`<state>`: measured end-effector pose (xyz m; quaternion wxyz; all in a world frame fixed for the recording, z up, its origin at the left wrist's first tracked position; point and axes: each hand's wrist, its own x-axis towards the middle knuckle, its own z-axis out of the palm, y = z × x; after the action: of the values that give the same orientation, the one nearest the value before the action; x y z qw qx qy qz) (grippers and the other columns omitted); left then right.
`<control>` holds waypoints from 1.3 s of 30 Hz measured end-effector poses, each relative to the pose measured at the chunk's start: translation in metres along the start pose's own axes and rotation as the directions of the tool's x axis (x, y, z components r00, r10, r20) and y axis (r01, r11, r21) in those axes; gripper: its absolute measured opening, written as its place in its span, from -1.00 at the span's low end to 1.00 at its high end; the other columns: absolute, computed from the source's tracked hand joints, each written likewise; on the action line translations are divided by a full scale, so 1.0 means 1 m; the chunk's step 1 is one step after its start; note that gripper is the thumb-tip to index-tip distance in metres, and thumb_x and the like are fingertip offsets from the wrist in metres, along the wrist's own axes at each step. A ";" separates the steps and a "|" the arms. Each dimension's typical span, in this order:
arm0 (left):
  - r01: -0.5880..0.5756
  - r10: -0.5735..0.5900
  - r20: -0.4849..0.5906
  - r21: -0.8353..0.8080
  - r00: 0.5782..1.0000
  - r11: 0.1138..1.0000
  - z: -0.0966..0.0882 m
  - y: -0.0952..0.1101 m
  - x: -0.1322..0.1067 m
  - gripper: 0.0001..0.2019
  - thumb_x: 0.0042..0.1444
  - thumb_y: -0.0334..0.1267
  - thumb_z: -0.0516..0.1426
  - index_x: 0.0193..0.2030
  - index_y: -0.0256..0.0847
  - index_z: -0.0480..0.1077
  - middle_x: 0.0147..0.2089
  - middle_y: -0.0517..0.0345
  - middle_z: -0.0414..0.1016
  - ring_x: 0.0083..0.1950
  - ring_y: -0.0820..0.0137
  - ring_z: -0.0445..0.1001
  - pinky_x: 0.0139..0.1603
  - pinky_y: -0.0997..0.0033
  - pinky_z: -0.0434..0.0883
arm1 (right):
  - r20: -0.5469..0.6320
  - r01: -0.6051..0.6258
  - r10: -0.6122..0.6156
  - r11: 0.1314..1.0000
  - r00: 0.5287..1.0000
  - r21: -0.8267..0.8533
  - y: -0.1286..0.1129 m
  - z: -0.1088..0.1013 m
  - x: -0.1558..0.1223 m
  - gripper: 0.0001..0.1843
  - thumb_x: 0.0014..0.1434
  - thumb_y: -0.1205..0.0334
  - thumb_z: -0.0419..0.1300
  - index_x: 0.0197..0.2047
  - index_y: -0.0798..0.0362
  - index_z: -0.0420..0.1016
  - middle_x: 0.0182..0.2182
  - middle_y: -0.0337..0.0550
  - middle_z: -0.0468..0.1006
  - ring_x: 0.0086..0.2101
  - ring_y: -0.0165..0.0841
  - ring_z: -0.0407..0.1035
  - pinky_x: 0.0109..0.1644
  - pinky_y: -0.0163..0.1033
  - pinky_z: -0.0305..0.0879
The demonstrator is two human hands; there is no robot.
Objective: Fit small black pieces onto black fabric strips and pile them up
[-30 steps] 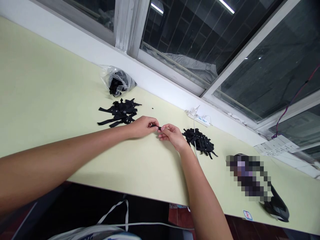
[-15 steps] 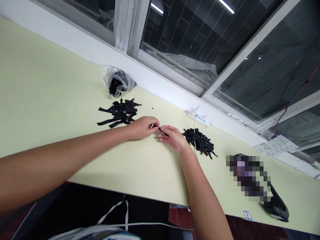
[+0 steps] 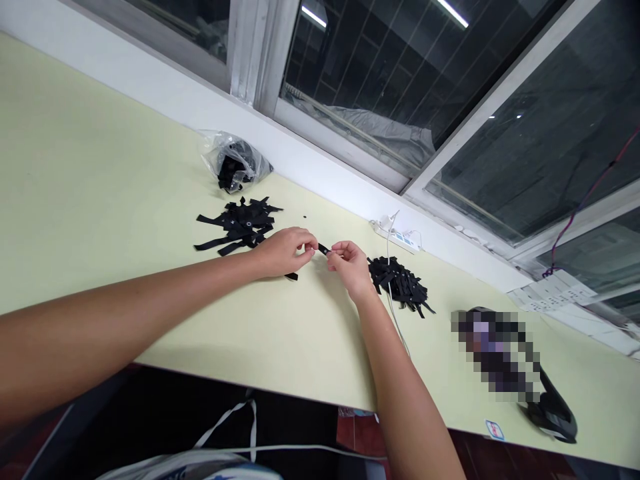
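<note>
A short black fabric strap (image 3: 323,249) with a small light dot, perhaps a snap, is stretched between my two hands above the table. My left hand (image 3: 287,253) pinches its left end between thumb and fingertips. The thumb and fingers of my right hand (image 3: 351,268) are closed on the other end. Under my left hand a black strip end (image 3: 292,276) pokes out; whether it belongs to the held strap I cannot tell. Beyond my left wrist lies a loose pile of black straps (image 3: 243,223), some with round snaps. A denser pile of straps (image 3: 400,283) is right of my right hand.
A clear plastic bag (image 3: 237,163) of black pieces stands by the wall. At the back is a white power strip (image 3: 397,237), its cable (image 3: 391,307) running past the right pile. A black looped object (image 3: 553,413), partly pixelated, lies on the pale green table (image 3: 280,340) at right.
My hands have drawn slightly apart, and more of the strap shows between them. My right fingers have curled in. A black strip end now shows beneath my left hand.
</note>
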<state>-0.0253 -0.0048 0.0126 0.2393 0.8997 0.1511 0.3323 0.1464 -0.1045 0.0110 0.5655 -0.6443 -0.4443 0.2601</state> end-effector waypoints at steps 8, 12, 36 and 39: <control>0.037 -0.033 0.083 -0.046 0.996 0.998 0.002 0.007 -0.002 -0.73 0.14 -0.29 0.04 -0.09 -0.18 0.51 -0.31 0.13 0.50 -0.37 0.42 0.35 -0.34 0.42 0.18 | 0.077 0.192 -0.186 0.978 0.980 -0.083 -0.007 0.013 -0.008 -0.76 0.00 0.14 0.27 -0.26 -0.01 0.37 -0.33 -0.18 0.55 -0.25 -0.33 0.47 -0.18 -0.24 0.38; 0.089 -0.082 0.102 -0.067 0.991 0.994 0.001 0.008 -0.003 -0.76 0.07 -0.34 0.02 -0.28 -0.23 0.52 -0.49 0.20 0.40 -0.45 0.45 0.26 -0.41 0.42 0.11 | 0.126 0.250 -0.229 0.950 0.965 -0.185 -0.013 0.017 -0.014 -0.83 0.08 0.16 0.22 -0.23 -0.03 0.40 -0.30 -0.19 0.58 -0.30 -0.34 0.48 -0.22 -0.24 0.37; 0.193 -0.175 0.140 -0.127 0.975 0.973 0.003 0.006 0.000 -0.75 0.07 -0.33 -0.02 -0.48 -0.25 0.46 -0.53 0.19 0.42 -0.48 0.44 0.30 -0.45 0.43 0.12 | 0.117 0.320 -0.298 0.879 0.947 -0.354 -0.009 0.024 -0.018 -0.88 0.13 0.24 0.14 -0.23 -0.08 0.44 -0.29 -0.23 0.60 -0.30 -0.32 0.47 -0.22 -0.23 0.36; 0.165 -0.153 0.146 -0.076 0.977 0.983 0.005 0.003 0.000 -0.73 0.12 -0.27 -0.01 -0.49 -0.24 0.45 -0.53 0.18 0.42 -0.47 0.44 0.29 -0.43 0.42 0.12 | 0.131 0.305 -0.276 0.890 0.952 -0.338 -0.006 0.019 -0.014 -0.88 0.12 0.19 0.17 -0.24 -0.06 0.47 -0.28 -0.22 0.61 -0.28 -0.31 0.48 -0.15 -0.21 0.37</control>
<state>-0.0220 -0.0088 0.0107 0.3144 0.8945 0.1907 0.2544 0.1222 -0.1072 0.0099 0.4545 -0.6512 -0.5971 0.1135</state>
